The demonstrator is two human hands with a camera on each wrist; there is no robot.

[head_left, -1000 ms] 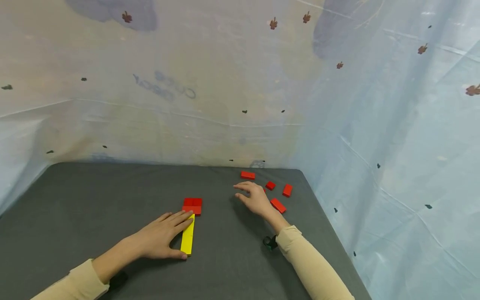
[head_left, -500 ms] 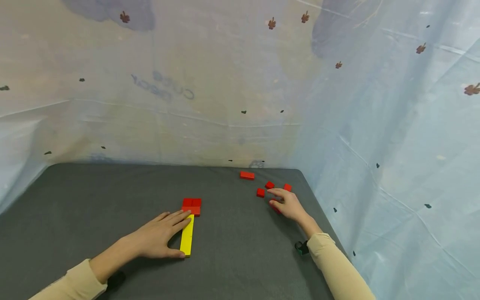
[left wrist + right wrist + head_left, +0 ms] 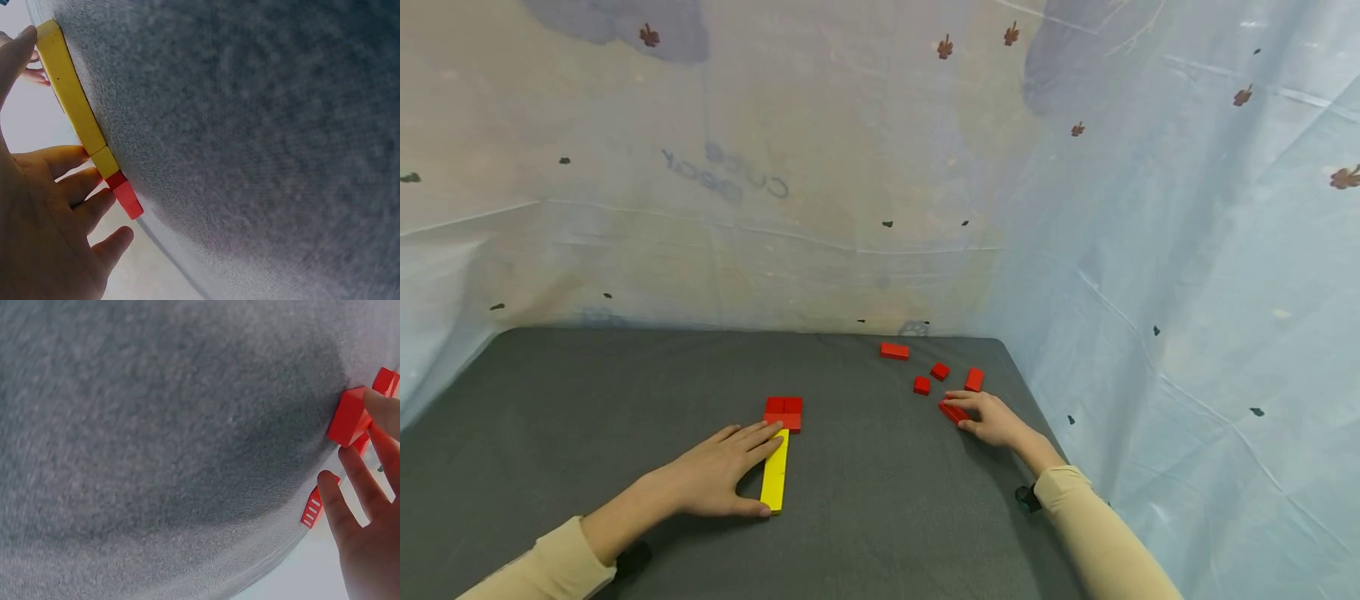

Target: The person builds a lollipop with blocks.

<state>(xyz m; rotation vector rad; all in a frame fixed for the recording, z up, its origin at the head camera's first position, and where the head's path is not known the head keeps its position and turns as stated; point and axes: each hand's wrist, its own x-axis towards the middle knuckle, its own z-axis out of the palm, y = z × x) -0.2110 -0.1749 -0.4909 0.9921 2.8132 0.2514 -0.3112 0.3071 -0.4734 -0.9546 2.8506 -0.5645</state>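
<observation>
A long yellow block (image 3: pixel 775 473) lies on the dark grey table (image 3: pixel 587 392), its far end against a red block pair (image 3: pixel 784 412). My left hand (image 3: pixel 733 468) lies flat beside it, thumb at its near end, fingertips at its far end. The left wrist view shows the yellow block (image 3: pixel 72 100), a red block (image 3: pixel 128 199) and spread fingers (image 3: pixel 69 187). At the right, my right hand (image 3: pixel 967 412) pinches a flat red block (image 3: pixel 952 411) that lies on the table. In the right wrist view a fingertip (image 3: pixel 382 405) lies on that red block (image 3: pixel 347 415).
Loose red blocks lie beyond the right hand: a long one (image 3: pixel 894 351), two small ones (image 3: pixel 939 371) (image 3: pixel 921 385) and another (image 3: pixel 973 380). A pale plastic sheet (image 3: pixel 1150 250) walls the table at the back and right. The table's right edge is close to the right hand.
My right hand has swung right from the table's middle and come down onto the flat red block near the right edge. The left hand and yellow block have stayed put.
</observation>
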